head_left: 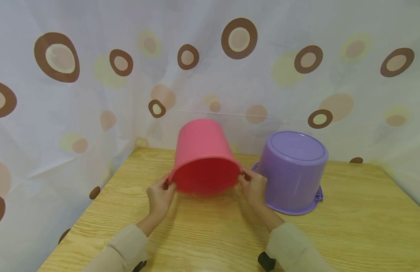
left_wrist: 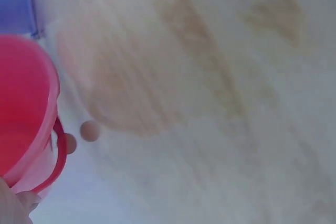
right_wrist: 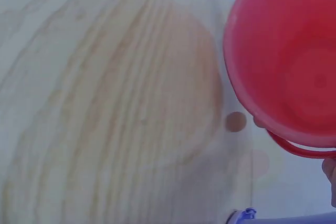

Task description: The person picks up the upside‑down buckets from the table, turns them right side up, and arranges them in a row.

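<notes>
Pink tapered plastic bucket (head_left: 203,139) tilted over the table, its rim gripped from both sides by two bare hands.

The left hand (head_left: 160,198) pinches the rim at one side, thumb and fingers bent round the edge; the right hand (head_left: 256,189) grips the opposite side the same way. Both forearms, in pale beige sleeves (head_left: 126,245), reach forward and angle apart around the bucket. Its mouth faces the person and its base points up and away; whether the lower rim touches the pale yellow wood-grain table (head_left: 203,238) is hard to tell. A pinkish-red curved handle (left_wrist: 62,153) hangs outside the rim. Just beside the right hand, a purple round plastic bucket (head_left: 294,177) stands upside down on the table, before a white cloth (head_left: 213,79) patterned with brown rings.
</notes>
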Available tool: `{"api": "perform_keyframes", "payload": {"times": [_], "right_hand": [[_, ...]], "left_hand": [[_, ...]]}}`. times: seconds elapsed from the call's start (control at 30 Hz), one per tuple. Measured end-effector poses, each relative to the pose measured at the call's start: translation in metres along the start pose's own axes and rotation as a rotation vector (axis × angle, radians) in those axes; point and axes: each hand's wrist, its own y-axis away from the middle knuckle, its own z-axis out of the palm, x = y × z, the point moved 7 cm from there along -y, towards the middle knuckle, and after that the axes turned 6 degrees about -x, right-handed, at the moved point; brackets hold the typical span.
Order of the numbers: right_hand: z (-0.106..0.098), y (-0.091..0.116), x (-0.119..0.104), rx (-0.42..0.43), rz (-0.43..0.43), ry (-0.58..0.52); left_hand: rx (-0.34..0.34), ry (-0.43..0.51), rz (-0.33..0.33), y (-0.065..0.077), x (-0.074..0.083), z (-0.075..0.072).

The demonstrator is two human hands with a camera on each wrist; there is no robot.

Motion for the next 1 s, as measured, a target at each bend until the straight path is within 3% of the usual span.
{"api": "perform_keyframes", "payload": {"times": [0.1, 0.23, 0.4, 0.63, 0.73, 1.0], "right_hand": [[-0.002, -0.007, -0.003, -0.02, 0.011, 0.004], [-0.008, -0.019, -0.017, -0.048, -0.039, 0.003], [-0.016, -0.033, -0.031, -0.04, -0.068, 0.013], [-0.023, -0.046, -0.041, -0.027, -0.07, 0.021], [-0.025, -0.052, -0.043, -0.051, -0.048, 0.036], [-0.022, -0.065, -0.04, -0.221, 0.093, -0.011]], "left_hand": [[-0.026, 0.034, -0.003, -0.006, 0.006, -0.004], [-0.03, 0.099, 0.004, -0.017, 0.017, -0.011], [0.006, 0.132, 0.017, -0.031, 0.028, -0.019], [0.05, 0.177, -0.043, -0.045, 0.036, -0.027], [0.053, 0.168, -0.067, -0.05, 0.04, -0.028], [-0.002, 0.138, -0.11, -0.062, 0.043, -0.029]]}}
